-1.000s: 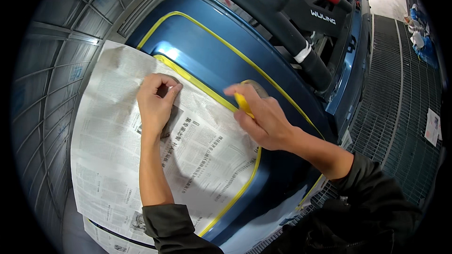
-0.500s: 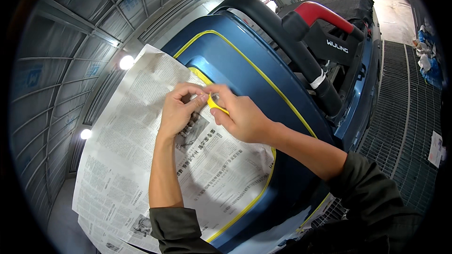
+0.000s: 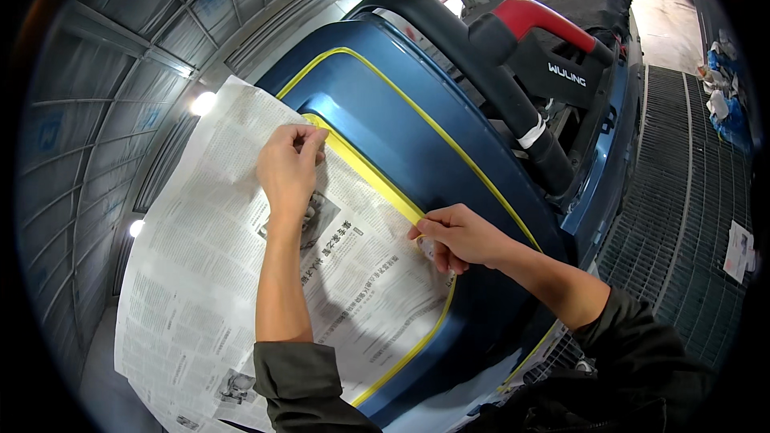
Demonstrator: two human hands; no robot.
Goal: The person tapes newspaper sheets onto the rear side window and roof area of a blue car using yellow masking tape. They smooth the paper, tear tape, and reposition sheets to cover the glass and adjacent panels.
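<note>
A strip of yellow masking tape [image 3: 370, 173] stretches taut along the newspaper's edge, between my two hands. At its upper end my left hand [image 3: 289, 167] is closed in a pinch, fingertips at the tape and the paper. My right hand [image 3: 464, 237], lower right, grips the tape roll [image 3: 426, 246], which the fingers mostly hide. Newspaper sheets [image 3: 200, 248] cover the left part of a glossy blue vehicle panel [image 3: 377, 124]. More yellow tape [image 3: 405, 359] borders the paper's lower right edge. A thin yellow line of tape runs along the panel's outer side.
A black tubular bar [image 3: 449, 28] with a red section [image 3: 529, 14] rises over the vehicle's bed beyond the panel. Metal floor grating [image 3: 674, 184] lies at right, with crumpled wrapping [image 3: 726, 108] at its far side. Lit lamps hang along the left wall.
My right hand has moved down and right with the roll, drawing out a long tape strip. My left hand has shifted slightly up and left, and my hands are now apart.
</note>
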